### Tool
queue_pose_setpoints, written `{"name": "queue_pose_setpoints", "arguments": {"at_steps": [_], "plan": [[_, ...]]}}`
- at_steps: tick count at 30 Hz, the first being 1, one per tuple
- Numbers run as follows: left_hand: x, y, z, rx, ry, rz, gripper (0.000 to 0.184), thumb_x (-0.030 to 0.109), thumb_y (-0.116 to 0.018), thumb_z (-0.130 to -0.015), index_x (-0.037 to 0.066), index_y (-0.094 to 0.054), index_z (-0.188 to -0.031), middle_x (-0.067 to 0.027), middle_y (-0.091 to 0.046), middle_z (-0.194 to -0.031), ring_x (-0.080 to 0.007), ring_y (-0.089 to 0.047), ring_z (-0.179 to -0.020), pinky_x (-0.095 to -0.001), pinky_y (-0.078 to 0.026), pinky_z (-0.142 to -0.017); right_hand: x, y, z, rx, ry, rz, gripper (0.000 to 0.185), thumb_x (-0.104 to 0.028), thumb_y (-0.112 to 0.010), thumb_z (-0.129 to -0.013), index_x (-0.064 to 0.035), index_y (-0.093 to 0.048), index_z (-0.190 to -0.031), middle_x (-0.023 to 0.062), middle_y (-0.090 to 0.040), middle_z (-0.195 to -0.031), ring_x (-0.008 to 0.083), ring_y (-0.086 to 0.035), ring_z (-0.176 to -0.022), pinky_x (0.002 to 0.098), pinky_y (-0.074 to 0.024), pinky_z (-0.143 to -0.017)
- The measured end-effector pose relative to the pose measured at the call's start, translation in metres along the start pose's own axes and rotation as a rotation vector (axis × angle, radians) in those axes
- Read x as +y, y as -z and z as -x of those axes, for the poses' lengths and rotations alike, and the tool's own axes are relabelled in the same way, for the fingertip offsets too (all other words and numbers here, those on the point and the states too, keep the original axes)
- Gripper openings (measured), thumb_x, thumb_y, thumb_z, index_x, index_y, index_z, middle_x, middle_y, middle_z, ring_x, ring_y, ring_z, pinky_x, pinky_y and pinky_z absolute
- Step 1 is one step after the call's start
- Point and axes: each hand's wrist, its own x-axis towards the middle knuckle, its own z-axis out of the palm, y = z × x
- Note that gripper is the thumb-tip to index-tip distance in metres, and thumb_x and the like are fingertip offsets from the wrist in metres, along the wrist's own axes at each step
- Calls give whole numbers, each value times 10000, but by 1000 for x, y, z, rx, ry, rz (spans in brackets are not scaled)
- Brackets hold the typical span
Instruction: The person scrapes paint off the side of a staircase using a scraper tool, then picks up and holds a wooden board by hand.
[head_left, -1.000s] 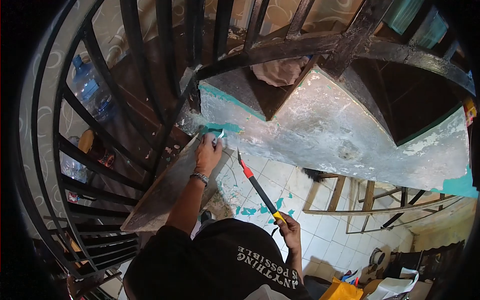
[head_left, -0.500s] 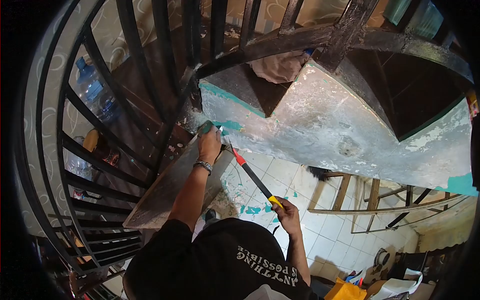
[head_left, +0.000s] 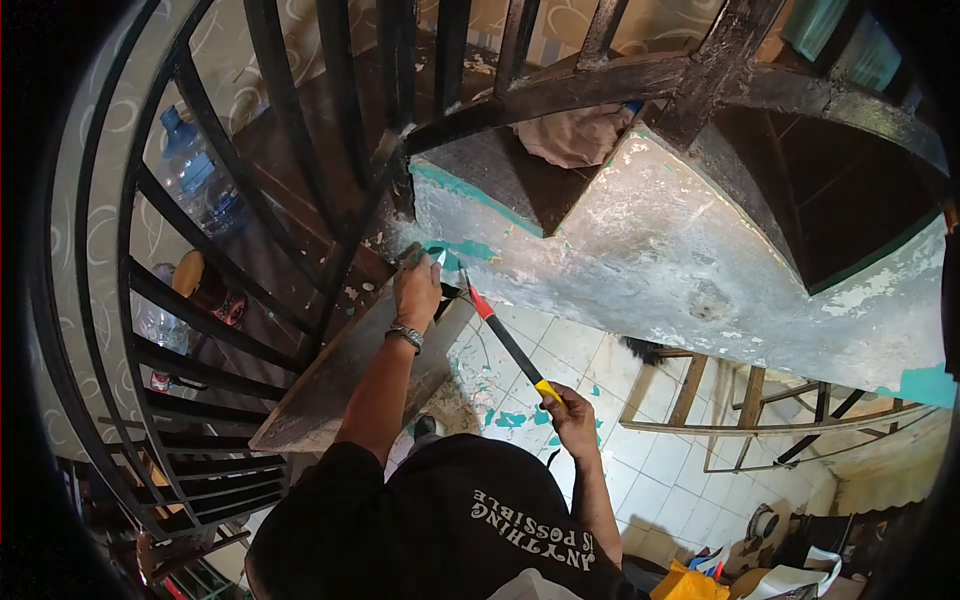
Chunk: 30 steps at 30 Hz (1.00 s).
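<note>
My left hand (head_left: 418, 292), with a bracelet at the wrist, is closed around a small tool with a pale metal blade (head_left: 440, 258). The fingers hide most of that tool. Its blade lies against a turquoise paint patch (head_left: 468, 249) on the side wall of the stairs. In my right hand (head_left: 574, 424) is a hammer (head_left: 512, 344) with a red, black and yellow handle, gripped near the yellow end. The narrow dark hammer head is close to the blade, just to its right; whether they touch I cannot tell.
Dark metal railings (head_left: 290, 130) curve along the left and top. A wooden board (head_left: 330, 375) slopes under my left arm. Turquoise flakes (head_left: 510, 420) litter the white tiled floor (head_left: 630, 470). Plastic bottles (head_left: 200, 180) stand behind the bars. A wooden ladder-like frame (head_left: 750, 395) lies at right.
The hammer has moved slightly up, its head nearer the blade in my left hand. The left hand keeps its grip. The whole view has shifted a little.
</note>
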Motion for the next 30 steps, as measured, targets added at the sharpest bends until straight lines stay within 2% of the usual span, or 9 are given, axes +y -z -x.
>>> {"name": "queue_pose_setpoints", "arguments": {"at_steps": [6,8,12,14,16,18,19,20,30], "plan": [[-10,12,18,-202,127,29,129,171,-577,-890,64,-608,-955,-198,-646,-925,-383,-631,-872,-483,-499,-734,13,3,2,1,53,-52,312,-175,-633,-934,22,-632,-1176,67,-682,-873,109,-618,-800,243,-491,-743],[-33,2,48,-697,-115,-88,163,175,-605,-887,70,-627,-1010,-175,-659,-927,-359,-642,-847,-441,-513,-715,16,9,12,8,38,-96,310,-174,-631,-934,14,-633,-1180,44,-677,-862,71,-547,-695,218,-446,-646],[-21,-2,74,-701,-103,177,307,255,-592,-903,84,-625,-1155,-177,-658,-1094,-317,-647,-1007,-397,-519,-850,37,15,17,60,54,-121,310,-189,-632,-938,4,-639,-1180,22,-670,-842,25,-456,-566,185,-380,-529],[-8,-31,77,-520,311,589,413,285,-661,-897,21,-578,-1203,-125,-660,-1023,-213,-651,-890,-318,-520,-785,24,8,11,56,38,-101,314,-209,-633,-942,0,-643,-1175,25,-668,-824,20,-440,-556,181,-357,-514],[29,-24,74,-459,260,713,530,298,-637,-923,30,-467,-1348,-107,-645,-1060,-164,-628,-896,-301,-535,-753,18,1,3,57,33,-111,316,-223,-631,-944,-3,-647,-1171,28,-666,-805,19,-434,-560,183,-343,-509],[48,-30,75,-522,477,930,672,297,-634,-925,65,-311,-1467,-85,-630,-1113,-152,-632,-899,-300,-562,-708,14,-2,-4,52,11,-98,322,-233,-633,-943,-2,-648,-1167,36,-669,-804,27,-437,-566,192,-357,-517],[55,-30,75,-504,534,971,772,293,-626,-930,110,-169,-1525,-68,-622,-1105,-146,-633,-914,-295,-579,-682,11,-3,-6,51,-4,-59,321,-210,-625,-947,20,-636,-1171,60,-680,-850,74,-538,-677,222,-431,-627],[56,-33,76,-508,540,971,772,293,-626,-930,110,-169,-1525,-68,-622,-1105,-146,-633,-914,-295,-579,-682,9,-4,-5,50,-21,-19,320,-188,-618,-951,41,-624,-1175,84,-690,-896,120,-639,-788,252,-506,-737],[61,-34,70,-574,557,1079,774,251,-607,-939,78,-136,-1528,-72,-615,-1032,-110,-610,-853,-272,-583,-663,-1,-5,2,109,21,34,338,-218,-637,-945,41,-641,-1161,75,-683,-866,98,-598,-777,238,-490,-729]]}}
